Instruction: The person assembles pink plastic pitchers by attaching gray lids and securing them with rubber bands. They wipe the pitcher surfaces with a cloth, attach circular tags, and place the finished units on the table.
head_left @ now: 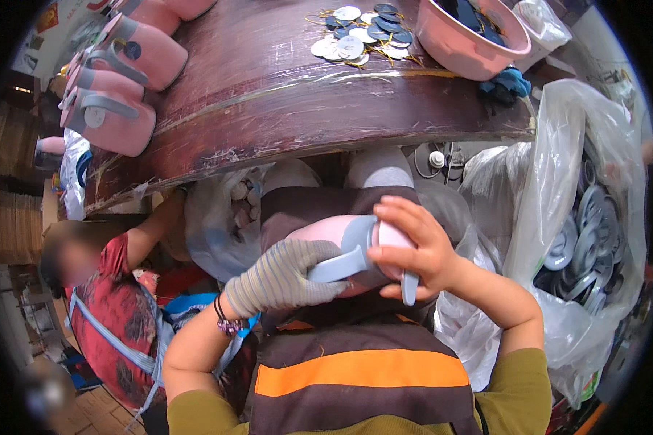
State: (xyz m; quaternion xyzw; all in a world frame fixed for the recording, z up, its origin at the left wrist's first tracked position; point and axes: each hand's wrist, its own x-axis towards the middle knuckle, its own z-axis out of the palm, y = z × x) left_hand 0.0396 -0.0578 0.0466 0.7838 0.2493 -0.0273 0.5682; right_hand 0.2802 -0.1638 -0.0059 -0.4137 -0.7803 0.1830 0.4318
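Note:
A pink jug with a grey collar and handle lies tilted over my lap, its mouth end turned to the right. My left hand, in a grey striped knit glove, is closed around the jug by its handle. Bare, my right hand grips the pink lid at the mouth end, fingers over the top and thumb across the front. A grey tab sticks out below that hand. The lid sits against the collar; how firmly it is seated I cannot tell.
Several pink-and-grey jugs line the left of the dark red table. Round tags with gold strings lie near a pink basin. At right, a clear plastic bag holds grey lids. A person in red is at left.

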